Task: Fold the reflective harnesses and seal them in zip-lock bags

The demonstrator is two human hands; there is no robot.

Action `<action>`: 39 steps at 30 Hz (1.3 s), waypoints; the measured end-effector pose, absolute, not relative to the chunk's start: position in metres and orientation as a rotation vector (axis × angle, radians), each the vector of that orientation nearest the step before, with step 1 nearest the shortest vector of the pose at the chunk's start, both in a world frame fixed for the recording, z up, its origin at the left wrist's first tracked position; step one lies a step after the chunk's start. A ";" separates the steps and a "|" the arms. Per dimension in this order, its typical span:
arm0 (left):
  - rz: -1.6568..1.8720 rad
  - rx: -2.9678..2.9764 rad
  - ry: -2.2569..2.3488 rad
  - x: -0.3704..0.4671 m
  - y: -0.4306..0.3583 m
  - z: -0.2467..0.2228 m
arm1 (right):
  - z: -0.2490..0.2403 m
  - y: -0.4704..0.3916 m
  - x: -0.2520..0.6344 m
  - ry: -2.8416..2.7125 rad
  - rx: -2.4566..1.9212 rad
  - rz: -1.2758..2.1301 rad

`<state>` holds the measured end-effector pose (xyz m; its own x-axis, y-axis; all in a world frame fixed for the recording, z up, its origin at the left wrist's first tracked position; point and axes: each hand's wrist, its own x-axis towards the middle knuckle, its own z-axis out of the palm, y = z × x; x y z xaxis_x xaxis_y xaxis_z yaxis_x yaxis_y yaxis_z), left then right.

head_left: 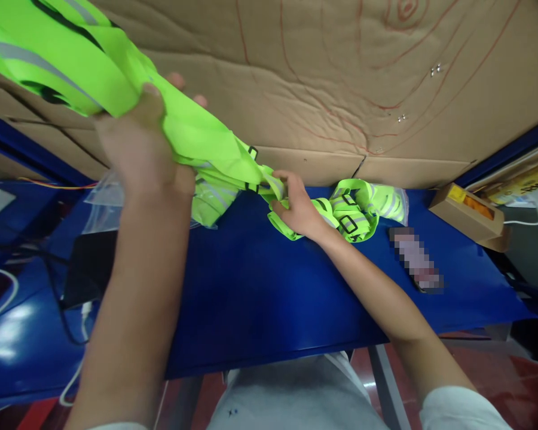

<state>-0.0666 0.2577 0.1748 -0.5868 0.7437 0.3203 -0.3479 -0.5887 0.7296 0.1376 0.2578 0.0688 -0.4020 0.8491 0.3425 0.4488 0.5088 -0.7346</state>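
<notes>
A long neon-green reflective vest with grey stripes and black buckles stretches from the upper left down to the middle of the table. My left hand is raised and wrapped round its upper part, slightly blurred. Lower down, my right hand pinches the narrow end of the vest near a black buckle. Right beside that hand lie rolled green reflective straps with black buckles. Behind my left wrist, a folded green bundle rests on the table, partly hidden.
The blue table backs onto a cardboard panel with red curved lines. To the right are a blurred-out phone and a small cardboard box. At left are clear plastic bags, a black box and cables.
</notes>
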 end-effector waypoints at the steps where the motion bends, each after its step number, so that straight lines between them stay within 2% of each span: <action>1: 2.178 0.858 0.809 -0.064 0.258 0.173 | 0.071 0.259 0.143 -2.080 -1.046 0.835; 4: 2.124 0.941 0.760 -0.052 0.256 0.169 | 0.091 0.259 0.168 -2.293 -0.948 1.153; 7: 1.960 1.059 0.808 -0.036 0.248 0.165 | 0.123 0.253 0.192 -2.310 -0.940 1.131; 11: 1.665 1.164 0.827 -0.015 0.233 0.157 | 0.155 0.242 0.201 -1.989 -0.937 0.855; 17: 0.759 1.357 0.621 -0.001 0.216 0.143 | 0.182 0.223 0.204 -2.087 -0.790 0.270; 21: 0.833 1.405 0.661 -0.001 0.214 0.143 | 0.195 0.205 0.211 -2.307 -0.782 0.061; 25: 0.670 1.477 0.678 -0.007 0.215 0.147 | 0.185 0.205 0.209 -2.422 -0.894 0.174; 32: 0.484 1.662 0.731 -0.011 0.226 0.140 | 0.172 0.216 0.201 -2.474 -1.047 0.578; 39: 0.520 1.766 0.770 -0.016 0.234 0.136 | 0.174 0.222 0.200 -2.413 -1.013 0.434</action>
<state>-0.0158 0.2338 0.1364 0.6942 0.7193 -0.0261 0.2447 -0.2018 0.9484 0.2004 0.2218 0.1735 -0.6083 0.7310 0.3094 0.5772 0.6749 -0.4597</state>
